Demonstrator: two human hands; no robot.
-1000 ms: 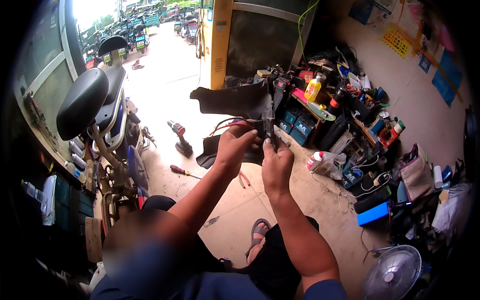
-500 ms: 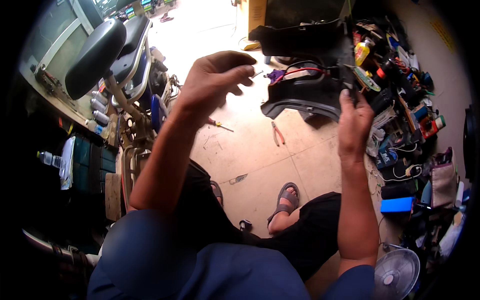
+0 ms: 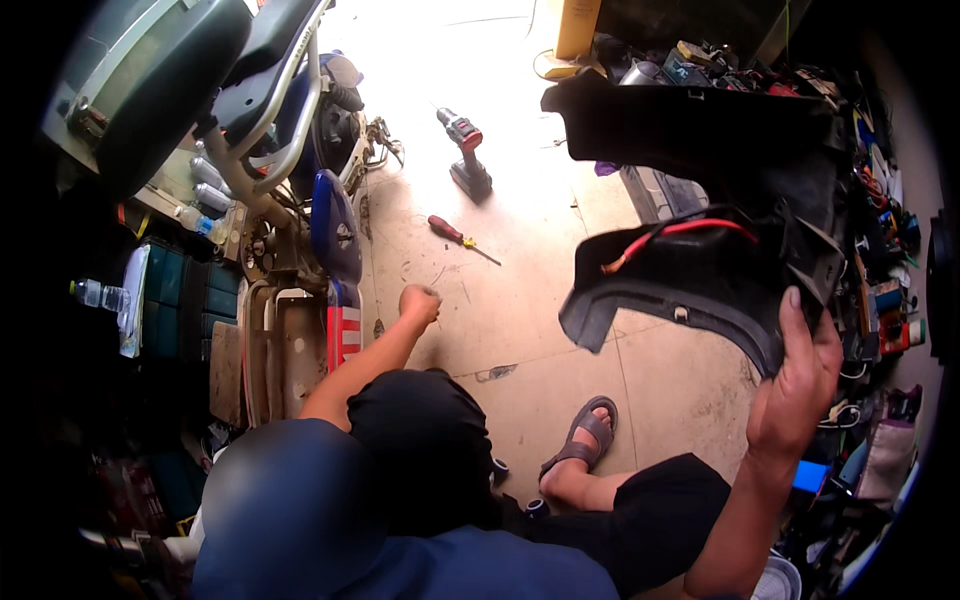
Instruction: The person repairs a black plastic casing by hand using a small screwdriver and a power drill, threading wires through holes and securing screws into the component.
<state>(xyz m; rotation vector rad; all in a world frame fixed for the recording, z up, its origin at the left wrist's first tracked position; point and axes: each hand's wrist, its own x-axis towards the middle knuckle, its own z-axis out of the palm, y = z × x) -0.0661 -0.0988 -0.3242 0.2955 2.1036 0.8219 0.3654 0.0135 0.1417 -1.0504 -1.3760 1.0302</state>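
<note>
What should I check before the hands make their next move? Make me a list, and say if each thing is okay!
1. Right hand gripping the curved black plastic cover: ok, it holds the lower right edge.
2. Left hand empty: cannot tell, the fingers are curled.
3. Thin red cable joined at its visible left end: not ok, that end is loose against the cover.
4. Screwdriver with dark red handle away from the grey strapped sandal: ok, they lie well apart on the floor.
5. Black-and-red cordless drill away from the cover: ok, there is floor between them.
</note>
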